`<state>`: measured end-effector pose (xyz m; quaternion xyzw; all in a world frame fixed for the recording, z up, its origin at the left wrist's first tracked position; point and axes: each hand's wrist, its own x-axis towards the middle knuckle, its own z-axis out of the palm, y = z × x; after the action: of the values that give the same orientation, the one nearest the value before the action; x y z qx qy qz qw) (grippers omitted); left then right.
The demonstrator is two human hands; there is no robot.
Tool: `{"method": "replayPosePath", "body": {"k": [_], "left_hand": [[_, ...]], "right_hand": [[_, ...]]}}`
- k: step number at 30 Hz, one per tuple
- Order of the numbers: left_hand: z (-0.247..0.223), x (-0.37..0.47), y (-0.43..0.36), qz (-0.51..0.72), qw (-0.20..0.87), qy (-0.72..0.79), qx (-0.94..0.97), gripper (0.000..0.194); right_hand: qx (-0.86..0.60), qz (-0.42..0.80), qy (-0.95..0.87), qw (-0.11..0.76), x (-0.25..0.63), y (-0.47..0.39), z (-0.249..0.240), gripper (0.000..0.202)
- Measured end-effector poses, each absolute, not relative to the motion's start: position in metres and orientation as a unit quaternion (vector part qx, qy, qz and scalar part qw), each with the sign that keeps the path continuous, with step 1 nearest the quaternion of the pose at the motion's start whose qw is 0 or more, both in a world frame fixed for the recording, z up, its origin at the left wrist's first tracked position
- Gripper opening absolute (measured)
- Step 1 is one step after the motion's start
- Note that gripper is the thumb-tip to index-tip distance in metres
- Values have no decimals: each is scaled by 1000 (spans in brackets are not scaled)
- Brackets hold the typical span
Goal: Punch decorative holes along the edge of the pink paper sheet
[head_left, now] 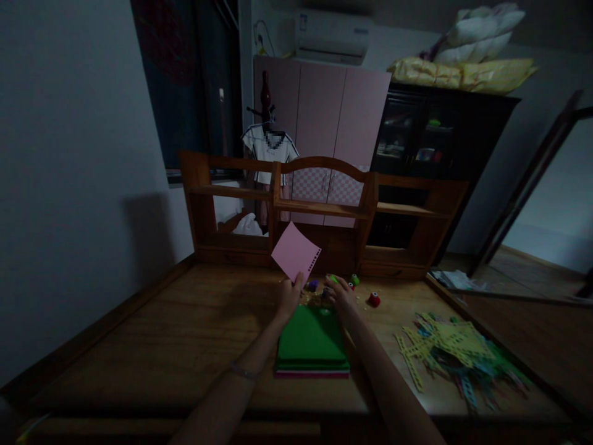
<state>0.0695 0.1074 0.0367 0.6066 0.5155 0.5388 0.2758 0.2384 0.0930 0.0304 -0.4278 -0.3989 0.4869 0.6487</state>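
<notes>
A square of pink paper (294, 252) with a row of punched holes along its right edge is pinched in my left hand (291, 295), raised above the table. My right hand (341, 295) is curled round a small bright green craft punch (333, 279), partly hidden by the fingers. Close by on the table lie a purple punch (313, 285), another green punch (354, 279) and a red punch (374, 299). Tiny paper bits are scattered around them. Below my hands sits a stack of green felt-like sheets (312, 340) with pink and white layers underneath.
On the right of the wooden table (185, 334) lies a heap of perforated yellow, green and blue paper strips (456, 352). A wooden shelf unit (322, 210) runs along the table's back edge. A wall (92, 185) borders the left side.
</notes>
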Motion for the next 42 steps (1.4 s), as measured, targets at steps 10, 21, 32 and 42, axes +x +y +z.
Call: {"method": "replayPosePath", "body": {"k": [10, 21, 32, 42], "left_hand": [[34, 72, 111, 548, 297, 506, 596, 58], [39, 68, 105, 570, 280, 516, 575, 59], [33, 65, 114, 594, 290, 520, 540, 60], [33, 65, 113, 597, 287, 521, 538, 57]], "right_hand": [[-452, 501, -370, 638, 235, 89, 40, 47], [-465, 365, -383, 709, 247, 89, 39, 52], [-469, 334, -431, 694, 248, 94, 32, 49], [-521, 361, -428, 645, 243, 84, 45, 49]]}}
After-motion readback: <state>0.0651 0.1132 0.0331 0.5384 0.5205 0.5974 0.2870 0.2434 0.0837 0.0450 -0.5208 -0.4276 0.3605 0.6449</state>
